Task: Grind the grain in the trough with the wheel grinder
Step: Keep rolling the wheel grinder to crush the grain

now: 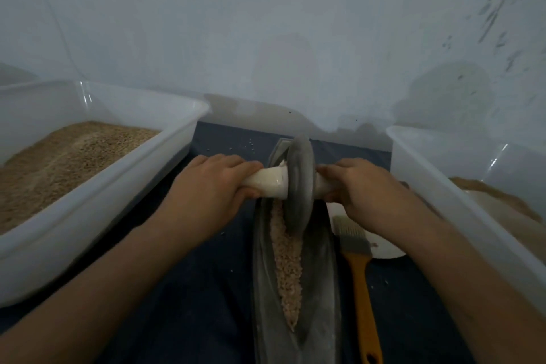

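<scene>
Wheel (300, 186) mid-trough (263, 275) — bins flanking.

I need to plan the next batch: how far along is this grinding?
Done: grain is loaded along the trough. In hand: left hand and right hand grip the wheel grinder at the far part. Left: the near grain looks mostly whole.

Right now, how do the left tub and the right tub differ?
The left tub holds a broad, deep bed of tan grain; the right tub shows only a small brown heap in its far corner. The left tub sits farther from the trough than the right tub. Both are translucent white plastic.
</scene>
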A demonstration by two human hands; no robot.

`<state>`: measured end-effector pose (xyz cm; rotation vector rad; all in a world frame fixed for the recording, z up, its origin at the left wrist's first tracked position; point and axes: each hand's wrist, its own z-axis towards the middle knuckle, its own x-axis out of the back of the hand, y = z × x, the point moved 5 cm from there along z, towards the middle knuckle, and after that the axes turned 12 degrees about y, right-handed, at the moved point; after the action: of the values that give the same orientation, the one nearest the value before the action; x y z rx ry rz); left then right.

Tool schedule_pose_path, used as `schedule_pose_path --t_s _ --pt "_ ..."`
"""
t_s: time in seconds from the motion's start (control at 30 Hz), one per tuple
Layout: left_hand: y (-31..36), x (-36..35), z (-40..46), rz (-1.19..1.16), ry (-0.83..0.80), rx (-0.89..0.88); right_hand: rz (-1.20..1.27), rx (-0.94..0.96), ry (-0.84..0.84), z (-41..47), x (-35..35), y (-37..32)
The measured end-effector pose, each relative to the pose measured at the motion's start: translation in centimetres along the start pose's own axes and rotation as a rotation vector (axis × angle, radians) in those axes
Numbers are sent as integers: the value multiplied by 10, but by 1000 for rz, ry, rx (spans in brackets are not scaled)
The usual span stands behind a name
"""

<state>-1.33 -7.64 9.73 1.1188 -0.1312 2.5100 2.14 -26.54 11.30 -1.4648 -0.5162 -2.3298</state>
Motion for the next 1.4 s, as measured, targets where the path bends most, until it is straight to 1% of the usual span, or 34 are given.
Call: schedule_pose_path --t_s 0.07,0.13,0.2,0.27,0.33,0.4,0.47,0.57,0.67,0.73,0.77,0.8,0.87,0.9,0.97,1.0,1.07,1.13,1.2,1.23,1.3,1.4 --pt "-2 0 2 -63 -11 -12 11 18 -15 0 1 -1" --pt "-7 4 3 -202 -78 6 18 47 -84 -2 8 -6" --pt "-9 10 1 -360 -243 39 15 86 -187 -9 17 -12" --pt "-8 18 -3 -526 -417 45 66 145 -257 -18 31 -19" --pt "-6 28 -6 -633 -541 7 135 165 -316 -29 46 -23" --pt "-4 34 -8 -700 -621 -6 157 159 -371 -37 55 -23" --pt "-1 36 -9 -692 -616 -6 146 151 -380 -40 56 -24" --pt "-1 30 -4 -532 -475 9 123 119 -349 -31 41 -23" --pt "-9 14 2 -307 -297 76 71 22 -235 -13 19 -10" --pt "-13 5 4 -169 -119 111 41 -10 -119 -4 8 -4" --pt "-13 1 4 -128 -45 102 21 -18 -50 -1 4 -2" --pt "-12 -2 4 -95 4 84 -3 -23 9 1 1 -2" --pt "-12 -5 5 -78 38 58 -27 -17 59 1 -3 -2" --pt "-13 -5 6 -111 30 56 -17 -10 49 1 -2 -2" --pt "-13 1 7 -225 -35 51 5 19 -35 -2 5 -5" --pt "-13 5 6 -290 -103 48 7 46 -95 -4 10 -8" --pt "-11 13 1 -452 -297 52 26 100 -201 -12 22 -15" --pt "-9 24 -4 -582 -466 31 85 148 -277 -22 36 -22" --pt "-8 32 -8 -669 -600 18 142 169 -334 -32 48 -25" --pt "-6 34 -9 -695 -635 17 160 168 -348 -35 51 -25" --pt "-3 34 -8 -682 -608 14 177 156 -348 -37 51 -24" --pt "-6 24 -1 -517 -447 62 127 96 -288 -26 35 -18"
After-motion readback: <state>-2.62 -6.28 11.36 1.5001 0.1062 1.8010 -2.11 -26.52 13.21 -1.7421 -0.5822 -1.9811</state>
